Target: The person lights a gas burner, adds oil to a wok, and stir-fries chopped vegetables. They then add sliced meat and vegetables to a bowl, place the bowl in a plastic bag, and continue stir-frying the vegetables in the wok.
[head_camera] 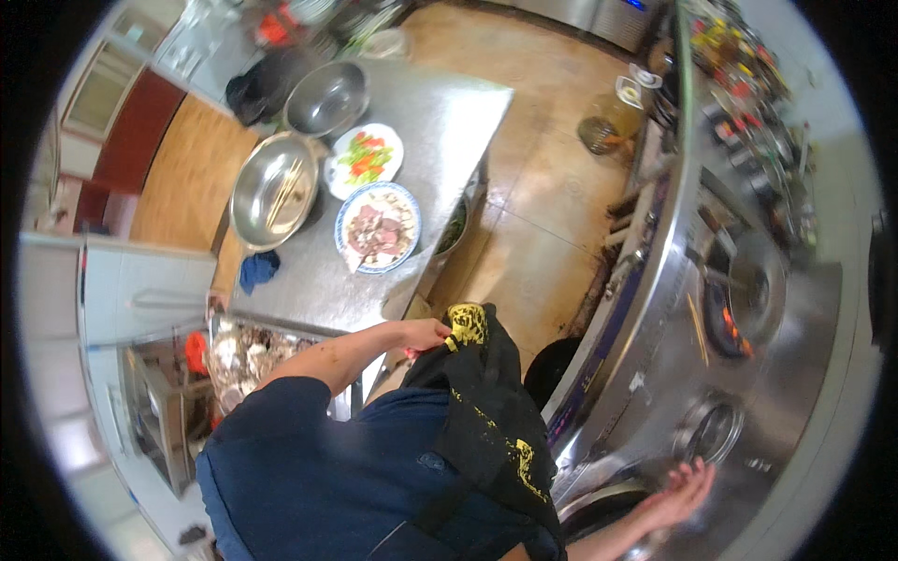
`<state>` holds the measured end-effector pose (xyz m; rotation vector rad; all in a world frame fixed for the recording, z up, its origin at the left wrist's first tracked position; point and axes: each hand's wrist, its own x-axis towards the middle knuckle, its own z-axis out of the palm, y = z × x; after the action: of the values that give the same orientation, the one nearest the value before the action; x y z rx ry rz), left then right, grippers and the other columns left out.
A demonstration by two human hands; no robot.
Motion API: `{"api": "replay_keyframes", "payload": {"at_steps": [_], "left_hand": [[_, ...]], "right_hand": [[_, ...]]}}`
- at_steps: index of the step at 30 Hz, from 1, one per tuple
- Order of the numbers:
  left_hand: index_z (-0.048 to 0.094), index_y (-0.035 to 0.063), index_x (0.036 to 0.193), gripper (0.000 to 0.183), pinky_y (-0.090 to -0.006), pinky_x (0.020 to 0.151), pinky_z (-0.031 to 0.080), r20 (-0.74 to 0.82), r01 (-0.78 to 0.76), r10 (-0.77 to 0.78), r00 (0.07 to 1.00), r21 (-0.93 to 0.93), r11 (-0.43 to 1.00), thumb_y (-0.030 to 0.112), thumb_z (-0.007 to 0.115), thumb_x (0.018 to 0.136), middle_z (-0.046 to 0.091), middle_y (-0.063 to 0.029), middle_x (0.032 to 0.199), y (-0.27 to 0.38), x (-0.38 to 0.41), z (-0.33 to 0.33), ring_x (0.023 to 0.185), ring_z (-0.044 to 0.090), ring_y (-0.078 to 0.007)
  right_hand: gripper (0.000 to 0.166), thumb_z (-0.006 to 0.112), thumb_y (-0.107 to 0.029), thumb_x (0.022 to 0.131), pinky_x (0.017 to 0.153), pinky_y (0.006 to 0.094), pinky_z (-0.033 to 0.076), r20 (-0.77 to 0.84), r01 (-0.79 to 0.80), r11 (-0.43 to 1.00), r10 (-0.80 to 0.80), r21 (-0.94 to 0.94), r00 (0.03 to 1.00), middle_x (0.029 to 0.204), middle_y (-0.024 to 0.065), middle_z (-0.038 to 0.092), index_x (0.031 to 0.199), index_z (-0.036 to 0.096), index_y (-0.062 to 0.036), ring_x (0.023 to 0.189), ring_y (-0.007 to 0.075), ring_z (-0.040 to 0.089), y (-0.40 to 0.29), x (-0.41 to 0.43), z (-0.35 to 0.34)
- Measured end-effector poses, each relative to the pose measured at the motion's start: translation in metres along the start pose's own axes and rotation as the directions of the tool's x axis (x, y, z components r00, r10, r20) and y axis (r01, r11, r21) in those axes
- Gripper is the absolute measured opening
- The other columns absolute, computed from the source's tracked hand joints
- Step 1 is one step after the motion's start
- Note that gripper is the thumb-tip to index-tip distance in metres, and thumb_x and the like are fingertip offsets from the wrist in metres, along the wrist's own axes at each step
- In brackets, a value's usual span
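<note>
My left hand [423, 335] grips the edge of a black apron [484, 400] with yellow print, at the front of my body. Over the steel stove top, on the right, my right hand [684, 491] is held out with its fingers apart and nothing in it. Closest to those fingers is a small round metal pot [708, 431]. Below the hand, the dark rim of a wok [603, 508] is partly covered by my arm. Farther up the stove, a wok [758, 280] sits over a burner with an orange glow, a pair of chopsticks [698, 328] lying beside it.
A steel table [449, 105] holds a plate of sliced peppers [365, 160], a blue-rimmed bowl of sliced meat [379, 228], two metal bowls, one with chopsticks [284, 193], and a blue cloth [258, 272]. A clear plastic jug [617, 116] stands on the floor. Bottles and jars [744, 63] line the stove's back.
</note>
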<state>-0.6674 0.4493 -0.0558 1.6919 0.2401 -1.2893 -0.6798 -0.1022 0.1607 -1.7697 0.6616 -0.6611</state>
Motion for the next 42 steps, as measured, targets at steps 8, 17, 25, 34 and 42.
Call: {"api": "replay_keyframes", "payload": {"at_steps": [8, 17, 25, 34, 42], "left_hand": [[0.067, 0.0034, 0.11, 0.035, -0.0398, 0.065, 0.052, -0.449, -0.401, 0.291, 0.845, -0.171, 0.9, 0.032, 0.065, 0.088, 0.071, -0.0162, 0.096, -0.046, 0.021, 0.023, 0.076, 0.066, -0.0278], [0.067, 0.0032, 0.11, 0.032, -0.0423, 0.071, 0.052, -0.636, -0.423, -0.036, 0.771, -0.552, 0.719, 0.027, 0.064, 0.089, 0.071, -0.0173, 0.1, -0.054, -0.012, 0.1, 0.083, 0.066, -0.0324], [0.067, 0.0031, 0.11, 0.029, -0.0445, 0.077, 0.052, -0.644, -0.354, -0.465, 0.607, -0.744, 0.567, 0.023, 0.064, 0.089, 0.07, -0.0183, 0.103, -0.031, -0.033, 0.216, 0.09, 0.066, -0.0364], [0.067, 0.0029, 0.11, 0.026, -0.047, 0.082, 0.052, -0.596, -0.014, -0.744, 0.301, -0.783, 0.621, 0.018, 0.063, 0.089, 0.069, -0.0194, 0.107, -0.017, -0.035, 0.224, 0.097, 0.065, -0.0409], [0.062, 0.0024, 0.101, 0.01, -0.0464, 0.077, 0.052, -0.931, 0.1, -0.348, 0.108, -0.338, 0.936, 0.006, 0.057, 0.092, 0.064, -0.0206, 0.096, -0.06, 0.059, 0.163, 0.09, 0.064, -0.0419]], "right_hand": [[0.038, 0.058, -0.017, 0.102, 0.065, 0.0235, 0.051, 0.755, -0.193, 0.981, 0.145, -0.025, 0.639, 0.11, 0.0139, 0.068, 0.134, 0.056, 0.0025, 0.082, 0.0135, 0.065, -0.012, -0.038, 0.256], [0.073, 0.067, -0.022, 0.097, 0.082, 0.0407, 0.058, 0.867, -0.336, 0.848, 0.246, -0.409, -0.435, 0.13, 0.0184, 0.057, 0.155, 0.026, -0.0072, 0.11, 0.0276, 0.063, 0.025, -0.187, 0.478], [0.06, 0.052, -0.002, 0.092, 0.077, 0.0462, 0.065, 0.759, -0.362, 0.724, 0.335, -0.587, -0.558, 0.135, 0.0228, 0.051, 0.148, 0.029, -0.004, 0.108, 0.0376, 0.064, 0.063, -0.269, 0.559], [0.066, 0.054, -0.002, 0.084, 0.08, 0.048, 0.064, 0.844, -0.571, 0.638, 0.265, -0.516, -0.467, 0.136, 0.0197, 0.055, 0.148, 0.036, -0.0007, 0.115, 0.0346, 0.064, 0.1, -0.192, 0.552], [0.069, 0.061, -0.006, 0.078, 0.063, 0.0415, 0.061, 0.94, -0.649, 0.725, 0.339, -0.23, 0.046, 0.127, 0.016, 0.06, 0.144, 0.042, 0.002, 0.099, 0.0298, 0.068, 0.223, -0.01, 0.539]]}}
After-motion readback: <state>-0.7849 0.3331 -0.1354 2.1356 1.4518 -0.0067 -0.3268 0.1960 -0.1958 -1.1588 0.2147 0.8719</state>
